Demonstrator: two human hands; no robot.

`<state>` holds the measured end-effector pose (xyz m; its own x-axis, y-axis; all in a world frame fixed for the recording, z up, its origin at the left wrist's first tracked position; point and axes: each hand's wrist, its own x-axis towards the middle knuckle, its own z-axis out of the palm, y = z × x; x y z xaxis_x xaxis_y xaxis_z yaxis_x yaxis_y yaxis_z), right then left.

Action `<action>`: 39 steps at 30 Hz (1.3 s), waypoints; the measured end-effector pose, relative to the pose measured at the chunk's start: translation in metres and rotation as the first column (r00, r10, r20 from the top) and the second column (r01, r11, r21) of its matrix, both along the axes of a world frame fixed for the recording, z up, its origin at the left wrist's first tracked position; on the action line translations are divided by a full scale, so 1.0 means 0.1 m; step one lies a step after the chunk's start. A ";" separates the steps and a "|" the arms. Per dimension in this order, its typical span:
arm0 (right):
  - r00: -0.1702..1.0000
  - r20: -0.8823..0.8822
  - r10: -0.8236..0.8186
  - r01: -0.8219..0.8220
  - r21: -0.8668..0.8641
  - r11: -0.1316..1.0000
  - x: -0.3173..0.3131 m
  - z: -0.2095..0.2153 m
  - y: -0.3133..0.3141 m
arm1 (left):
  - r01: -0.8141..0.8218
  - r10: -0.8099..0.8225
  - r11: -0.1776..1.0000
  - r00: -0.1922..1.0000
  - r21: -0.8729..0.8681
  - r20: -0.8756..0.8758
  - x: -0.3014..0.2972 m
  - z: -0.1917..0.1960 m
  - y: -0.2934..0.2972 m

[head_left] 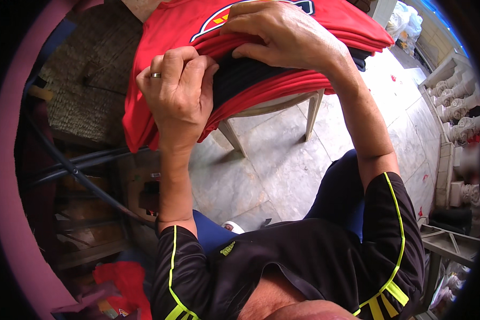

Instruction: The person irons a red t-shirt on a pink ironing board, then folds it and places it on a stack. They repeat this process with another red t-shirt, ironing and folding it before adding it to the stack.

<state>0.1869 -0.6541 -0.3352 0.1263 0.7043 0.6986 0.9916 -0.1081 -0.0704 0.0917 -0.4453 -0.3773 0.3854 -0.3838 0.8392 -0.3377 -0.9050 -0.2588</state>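
A stack of red garments [162, 37], likely shirts, lies in front of me on a pale plastic stool [313, 114]. The top one carries a colourful print, partly covered by my hand. Dark fabric layers [240, 77] show between the red ones along the near edge. My left hand [178, 96], with a ring on one finger, is closed in a pinch on the red fabric at that edge. My right hand [285, 34] bends over the top garment with its thumb by the edge, gripping the red fabric. Both hands partly hide the layers beneath them.
Dark metal bars [85, 184] cross at the left, beside a pink edge [10, 160]. Red cloth [125, 282] lies low on the left. A white balustrade [453, 106] lines the right, with plastic bags [405, 24] at the far right. The floor is pale tile [272, 144].
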 end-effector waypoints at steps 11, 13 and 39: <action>0.992 -0.084 -0.089 0.086 -0.029 0.996 -0.03 0.01 0.02 | 0.068 -0.064 0.997 0.992 0.031 -0.112 -0.09 0.05 0.01; 0.995 -0.058 -0.075 0.075 -0.018 0.997 -0.01 -0.01 0.02 | 0.017 -0.012 0.999 0.996 0.052 -0.092 -0.08 0.02 -0.01; 0.997 0.014 -0.077 0.077 -0.020 0.997 -0.04 -0.03 0.02 | 0.121 -0.121 0.993 0.989 -0.012 -0.080 0.04 -0.01 0.05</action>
<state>0.1825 -0.6525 -0.3377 0.1717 0.7071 0.6860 0.9811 -0.1854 -0.0545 0.0962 -0.4404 -0.3788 0.4025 -0.4263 0.8101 -0.4643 -0.8577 -0.2206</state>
